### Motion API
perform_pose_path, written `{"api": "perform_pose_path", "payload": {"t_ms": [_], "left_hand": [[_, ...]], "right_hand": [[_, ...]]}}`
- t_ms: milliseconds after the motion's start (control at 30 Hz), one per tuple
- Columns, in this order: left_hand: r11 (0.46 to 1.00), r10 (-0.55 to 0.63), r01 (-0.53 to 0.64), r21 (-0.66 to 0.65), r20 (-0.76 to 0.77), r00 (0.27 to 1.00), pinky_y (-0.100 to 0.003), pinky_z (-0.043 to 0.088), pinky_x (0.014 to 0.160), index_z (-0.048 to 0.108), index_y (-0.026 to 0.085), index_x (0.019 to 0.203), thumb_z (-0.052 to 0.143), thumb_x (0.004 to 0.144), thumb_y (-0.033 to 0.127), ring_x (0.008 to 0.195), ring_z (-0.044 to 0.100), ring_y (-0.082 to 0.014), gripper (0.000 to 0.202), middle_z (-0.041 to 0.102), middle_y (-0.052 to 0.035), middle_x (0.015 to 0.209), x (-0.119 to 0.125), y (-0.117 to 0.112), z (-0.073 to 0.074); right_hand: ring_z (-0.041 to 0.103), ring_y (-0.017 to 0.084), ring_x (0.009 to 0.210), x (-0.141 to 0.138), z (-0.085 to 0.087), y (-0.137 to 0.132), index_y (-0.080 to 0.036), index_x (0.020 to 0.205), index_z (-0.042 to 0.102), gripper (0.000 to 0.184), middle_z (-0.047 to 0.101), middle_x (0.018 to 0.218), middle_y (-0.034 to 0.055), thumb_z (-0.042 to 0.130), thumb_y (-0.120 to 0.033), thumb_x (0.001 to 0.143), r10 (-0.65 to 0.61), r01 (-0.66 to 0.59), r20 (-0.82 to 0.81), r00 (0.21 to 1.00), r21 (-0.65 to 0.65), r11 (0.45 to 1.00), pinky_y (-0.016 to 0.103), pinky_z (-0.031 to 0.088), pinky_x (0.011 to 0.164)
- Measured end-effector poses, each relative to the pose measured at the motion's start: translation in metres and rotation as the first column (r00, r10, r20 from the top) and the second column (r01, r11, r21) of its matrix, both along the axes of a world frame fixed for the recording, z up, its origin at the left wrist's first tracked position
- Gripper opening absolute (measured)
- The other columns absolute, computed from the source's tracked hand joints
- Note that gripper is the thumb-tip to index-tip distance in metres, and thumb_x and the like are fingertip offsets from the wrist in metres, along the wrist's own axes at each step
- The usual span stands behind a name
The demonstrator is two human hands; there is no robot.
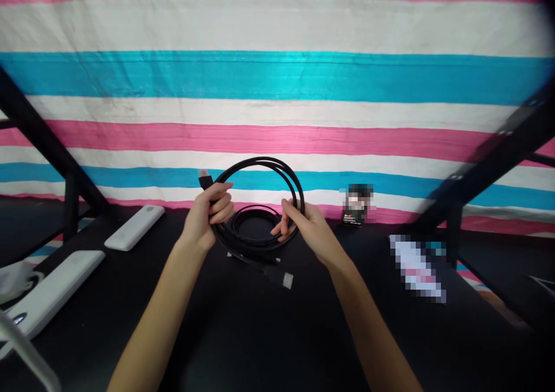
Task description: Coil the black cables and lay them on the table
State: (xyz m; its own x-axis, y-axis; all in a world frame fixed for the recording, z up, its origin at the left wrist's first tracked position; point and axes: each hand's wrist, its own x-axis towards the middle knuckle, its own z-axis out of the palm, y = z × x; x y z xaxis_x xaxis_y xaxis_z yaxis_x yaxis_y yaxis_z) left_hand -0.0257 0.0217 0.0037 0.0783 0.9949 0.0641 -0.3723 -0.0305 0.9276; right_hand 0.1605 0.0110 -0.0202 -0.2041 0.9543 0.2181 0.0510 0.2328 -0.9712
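Note:
A black cable with wide plugs like HDMI ones, wound in loops (260, 160), is held up between both hands. Closed fingers of my left hand (209, 215) wrap the left side of the loops, where one plug with a clear cap (205, 178) sticks up. At the right side, my right hand (306, 224) grips the loops between thumb and fingers. The cable's other capped plug (280, 277) hangs below the coil. Behind it, a thinner black cable (255, 206) lies coiled on the black table (260, 334), partly hidden.
Two white power-bank-like slabs (134, 228) lie at the left, near a white charger (15, 279) and a curved white bar or cord (32, 351). A small dark box (352, 215) and a pixelated pale item (416, 270) are at the right. Behind hangs a striped sheet (277, 74).

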Motion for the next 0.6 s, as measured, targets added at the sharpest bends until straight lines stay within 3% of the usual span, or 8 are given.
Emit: {"api": "perform_pose_path", "payload": {"t_ms": [67,167,267,333,433,600], "left_hand": [[0.996,0.073,-0.076,-0.036,-0.092,0.993,-0.018,0.018,0.034,0.018,0.021,0.053,0.05,0.074,0.03,0.03,0.013,-0.0018,0.039,0.012,0.0122,0.038,0.003,0.013,-0.011],[0.992,0.021,-0.049,-0.114,-0.241,0.97,-0.017,0.024,0.035,0.022,0.022,0.052,0.051,0.076,0.035,0.03,0.024,-0.0024,0.039,0.017,0.012,0.038,0.004,0.038,-0.04],[0.976,-0.078,-0.024,-0.218,-0.449,0.89,-0.019,0.037,0.042,0.039,0.019,0.054,0.053,0.08,0.037,0.04,0.047,-0.0069,0.035,0.038,0.0074,0.042,-0.002,0.059,-0.069],[0.961,-0.127,-0.049,-0.273,-0.59,0.798,-0.021,0.042,0.046,0.052,0.014,0.065,0.053,0.083,0.037,0.047,0.051,-0.0075,0.029,0.052,0.0042,0.055,-0.009,0.069,-0.085],[0.951,-0.155,-0.105,-0.291,-0.741,0.653,-0.022,0.043,0.047,0.058,0.013,0.078,0.052,0.084,0.042,0.047,0.052,-0.0072,0.031,0.057,0.004,0.06,-0.019,0.077,-0.101],[0.946,-0.206,-0.113,-0.305,-0.832,0.514,-0.025,0.037,0.039,0.06,0.012,0.065,0.054,0.071,0.061,0.031,0.051,-0.0155,0.05,0.05,0.001,0.034,-0.029,0.081,-0.108]], "right_hand": [[0.067,0.018,0.059,-0.003,-0.014,0.012,-0.017,0.064,0.047,0.037,0.055,0.05,-0.0009,0.045,-0.045,0.087,0.001,-0.005,-0.026,1.0,-0.135,0.991,0.019,0.047,0.043],[0.065,0.016,0.051,-0.003,-0.045,0.036,-0.016,0.072,0.047,0.028,0.059,0.056,0.0004,0.042,-0.037,0.091,-0.096,0.097,0.019,0.995,-0.323,0.941,0.018,0.045,0.034],[0.063,0.017,0.043,0.002,-0.075,0.055,-0.016,0.084,0.047,0.022,0.058,0.054,-0.0003,0.039,-0.033,0.093,-0.106,0.145,0.118,0.987,-0.401,0.905,0.017,0.038,0.027],[0.062,0.016,0.041,0.005,-0.088,0.063,-0.015,0.093,0.047,0.02,0.056,0.051,-0.0023,0.039,-0.034,0.093,-0.094,0.148,0.146,0.985,-0.42,0.895,0.016,0.038,0.027],[0.061,0.014,0.041,0.005,-0.099,0.066,-0.015,0.107,0.043,0.021,0.055,0.052,-0.004,0.043,-0.03,0.092,-0.074,0.128,0.141,0.987,-0.425,0.896,0.016,0.042,0.03],[0.064,0.014,0.051,0.008,-0.1,0.068,-0.015,0.119,0.038,0.035,0.061,0.077,0.0036,0.051,-0.022,0.087,-0.092,0.123,0.092,0.992,-0.426,0.896,0.021,0.051,0.036]]}}
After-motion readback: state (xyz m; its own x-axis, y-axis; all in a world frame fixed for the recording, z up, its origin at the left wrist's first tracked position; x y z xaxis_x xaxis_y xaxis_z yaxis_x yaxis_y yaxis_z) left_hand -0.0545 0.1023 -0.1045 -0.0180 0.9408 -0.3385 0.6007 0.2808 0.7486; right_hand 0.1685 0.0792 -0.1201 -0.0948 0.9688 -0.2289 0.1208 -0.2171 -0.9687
